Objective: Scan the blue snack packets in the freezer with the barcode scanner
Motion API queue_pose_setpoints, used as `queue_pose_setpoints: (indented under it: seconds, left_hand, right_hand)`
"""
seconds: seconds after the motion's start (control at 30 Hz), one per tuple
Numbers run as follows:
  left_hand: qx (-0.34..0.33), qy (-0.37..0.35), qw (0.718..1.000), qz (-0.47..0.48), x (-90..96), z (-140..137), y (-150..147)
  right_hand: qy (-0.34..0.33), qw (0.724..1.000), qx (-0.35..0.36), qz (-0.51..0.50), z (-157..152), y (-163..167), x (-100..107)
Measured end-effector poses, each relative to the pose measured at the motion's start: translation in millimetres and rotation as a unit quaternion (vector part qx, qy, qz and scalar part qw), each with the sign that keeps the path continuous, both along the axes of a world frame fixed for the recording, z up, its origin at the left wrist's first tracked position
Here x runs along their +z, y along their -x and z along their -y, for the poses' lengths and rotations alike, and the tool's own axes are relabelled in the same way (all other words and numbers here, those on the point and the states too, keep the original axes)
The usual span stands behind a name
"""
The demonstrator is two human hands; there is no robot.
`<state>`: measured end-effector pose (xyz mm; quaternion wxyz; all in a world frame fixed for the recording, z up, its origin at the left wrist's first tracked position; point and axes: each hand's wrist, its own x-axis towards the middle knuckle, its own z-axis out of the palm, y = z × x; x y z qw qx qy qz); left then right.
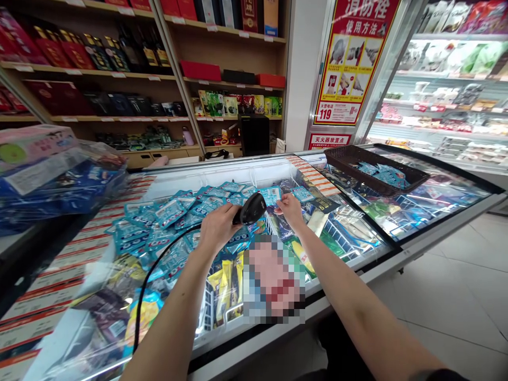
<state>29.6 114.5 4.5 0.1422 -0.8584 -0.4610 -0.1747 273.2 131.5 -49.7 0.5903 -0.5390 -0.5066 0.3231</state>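
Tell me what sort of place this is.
Most likely a grocery shop or supermarket: wooden shelves carry price labels, a glass-topped cabinet holds many blue packets, and the left hand grips what looks like a barcode scanner.

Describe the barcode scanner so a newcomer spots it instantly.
At the glass-topped freezer, find the heap of blue packets. At the heap's right, the left hand holds the barcode scanner. It is black with a trailing cable, unlike the blue packets behind it.

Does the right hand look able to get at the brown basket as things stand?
Probably yes, with some stretching: the right hand pinches a blue packet, but nothing tall stands between it and the brown basket.
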Motion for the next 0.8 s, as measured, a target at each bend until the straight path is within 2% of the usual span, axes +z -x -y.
queue_pose_setpoints:
  seconds: [0.8]
  left_hand:
    - [-0.015,0.010,1.000,-0.023,2.1,6.3,-2.8]
  right_hand:
    - [-0.011,1.000,0.005,0.001,-5.3,-2.2,-7.5]
